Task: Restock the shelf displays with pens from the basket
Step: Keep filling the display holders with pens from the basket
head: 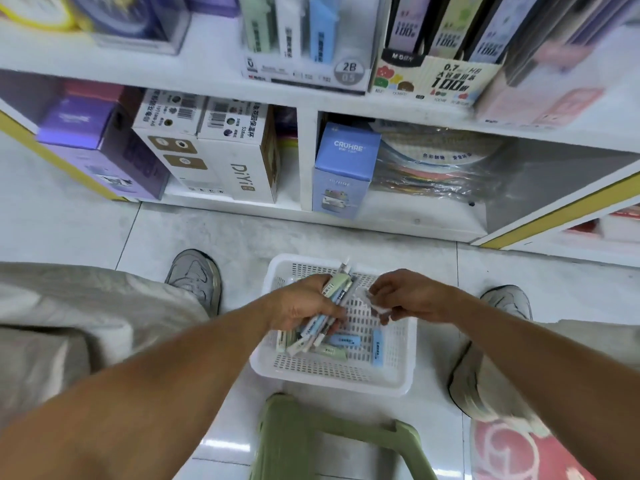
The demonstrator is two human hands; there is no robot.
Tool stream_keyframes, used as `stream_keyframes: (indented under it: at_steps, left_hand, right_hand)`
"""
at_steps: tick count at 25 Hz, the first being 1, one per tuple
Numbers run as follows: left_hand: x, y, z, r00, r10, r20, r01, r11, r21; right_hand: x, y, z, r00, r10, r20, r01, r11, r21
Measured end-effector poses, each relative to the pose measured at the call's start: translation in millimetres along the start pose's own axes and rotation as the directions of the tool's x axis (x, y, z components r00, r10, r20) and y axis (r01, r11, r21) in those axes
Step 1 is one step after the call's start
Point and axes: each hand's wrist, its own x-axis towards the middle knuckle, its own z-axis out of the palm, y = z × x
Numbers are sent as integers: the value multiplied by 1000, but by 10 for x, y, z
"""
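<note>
The left hand (pixel 304 303) curls round a bundle of pens (pixel 327 315) in green, blue and grey, holding them slanted just above the white basket (pixel 398 372). The right hand (pixel 408 299) pinches a small white piece (pixel 369 299) at its fingertips, just beside the bundle's upper end. A few loose pen packs (pixel 348 340) lie on the basket's slotted floor. The basket sits on pale floor tiles between two grey shoes (pixel 195 275), with a green stool (pixel 311 441) below it. Ahead, the white shelf (pixel 308 161) carries boxes, with pen displays (pixel 304 39) on the tier above. Both forearms reach forward and inward over the basket.
</note>
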Motion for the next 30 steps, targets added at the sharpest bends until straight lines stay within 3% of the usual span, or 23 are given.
stream_keyframes:
  at_steps: [6, 10, 14, 18, 23, 30]
  left_hand:
    - [-665, 1043, 101, 989, 95, 117, -120, 967, 226]
    - [-1248, 1769, 350, 962, 223, 158, -259, 930, 260]
    - [-1735, 2301, 554, 928, 372, 11, -361, 892, 271]
    - [-2131, 2691, 560, 878, 437, -197, -379, 884, 273]
    - [-2465, 3067, 400, 848, 428, -313, -394, 904, 167]
    - [-2572, 3295, 71, 830, 451, -329, -452, 889, 76]
  right_hand:
    - [-739, -803, -177, 957, -282, -71, 259, 937, -234]
    - [-1450, -1467, -195, 856, -500, -128, 410, 809, -421]
    - [-2043, -1990, -203, 658, -692, -297, 533, 707, -466]
    - [-2341, -2419, -150, 557, -729, -397, 687, 674, -273]
    - [-2519, -2753, -157, 441, -833, -333, 728, 549, -410]
    - [-2313, -3095, -83, 382, -890, -248, 657, 450, -604]
